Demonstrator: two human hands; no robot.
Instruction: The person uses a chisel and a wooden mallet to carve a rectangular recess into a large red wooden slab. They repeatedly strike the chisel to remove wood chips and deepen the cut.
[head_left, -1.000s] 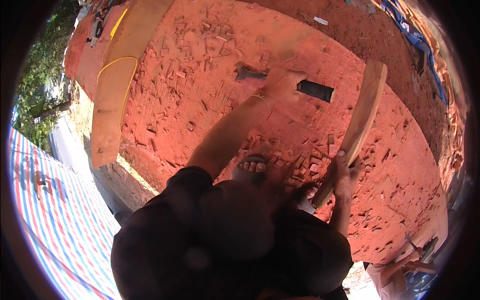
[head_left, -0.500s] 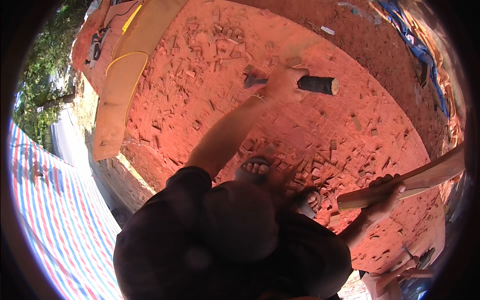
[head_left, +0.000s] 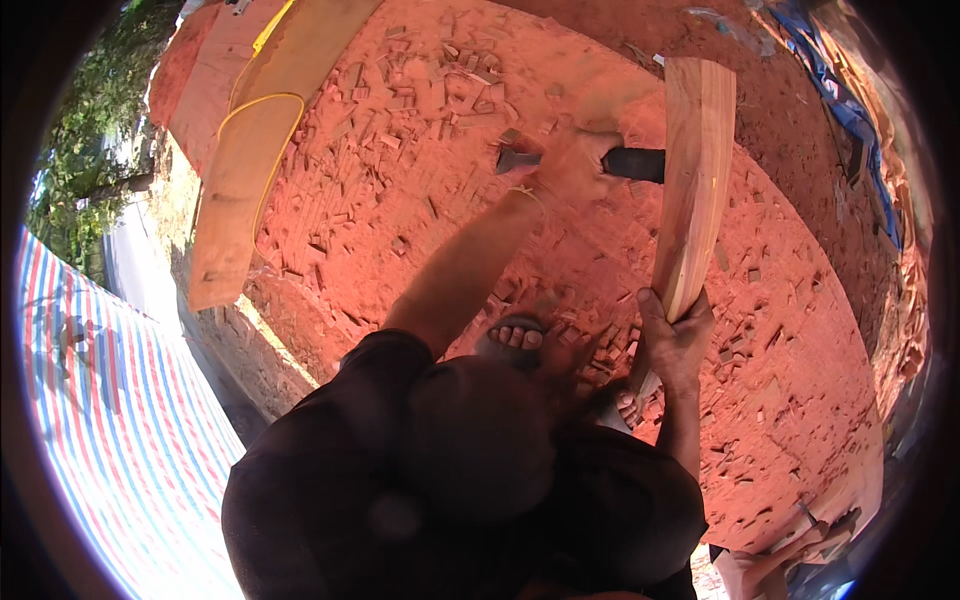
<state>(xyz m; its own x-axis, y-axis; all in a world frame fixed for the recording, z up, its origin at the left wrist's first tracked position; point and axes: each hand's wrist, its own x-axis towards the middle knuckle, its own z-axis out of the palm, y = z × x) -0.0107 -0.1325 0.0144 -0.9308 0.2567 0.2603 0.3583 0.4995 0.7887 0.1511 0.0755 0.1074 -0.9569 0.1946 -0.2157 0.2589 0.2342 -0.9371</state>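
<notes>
My left hand (head_left: 578,166) is closed round a hatchet, low over the chip-strewn surface. Its dark metal head (head_left: 516,160) sticks out to the left of my fist, and the black-wrapped handle (head_left: 632,163) to the right. My right hand (head_left: 678,338) grips the near end of a long wooden plank (head_left: 698,150), thumb on one side. The plank stretches away from me, its far part crossing over the handle's end and hiding it.
Wood chips (head_left: 440,90) litter the reddish surface (head_left: 560,240). A brown board (head_left: 225,225) with a yellow cord (head_left: 262,200) lies at the left. My sandalled foot (head_left: 517,335) stands nearby. Striped sheeting (head_left: 110,420) hangs lower left. Another person's limbs (head_left: 765,572) show lower right.
My right hand has swung the plank from the far right inward, so it now points away from me beside the hatchet handle. My left hand has barely moved.
</notes>
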